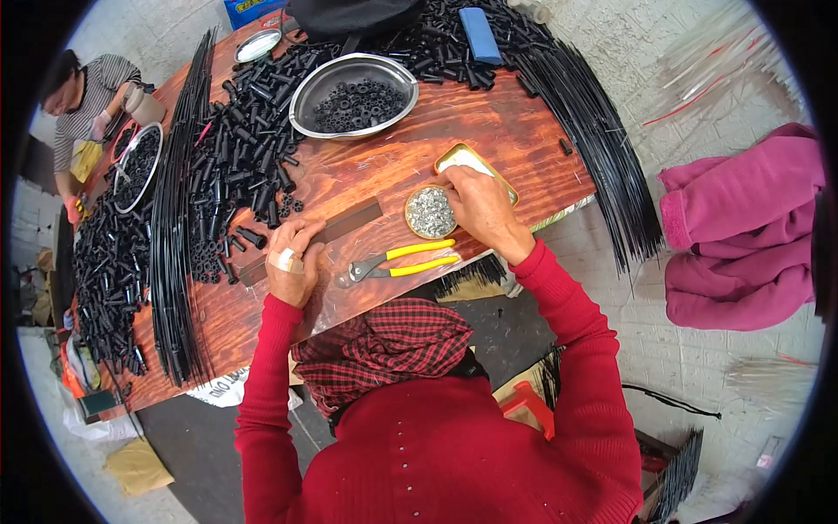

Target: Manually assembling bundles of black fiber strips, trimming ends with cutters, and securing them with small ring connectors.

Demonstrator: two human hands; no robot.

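My left hand (292, 266), with a pale bandage round a finger, rests against a long dark brown bar (351, 218) on the table. Its fingers are bent and closed; whatever is in them is hidden. My right hand (486, 212) reaches between a round tin of small silvery metal bits (431, 212) and a gold-rimmed tray (452, 156) with something white inside. The fingertips are pinched at the tin's edge, and I cannot see what they hold. Cutting pliers with yellow handles (421, 247) lie on the wood between my hands, untouched.
Piles of short black tubes (229, 166) cover the table's left and far side. A metal bowl (301, 122) holds small black rings. Bundles of long black rods (179, 236) lie at both sides. A blue block (480, 36) sits far back. Another person (92, 109) works at the far left.
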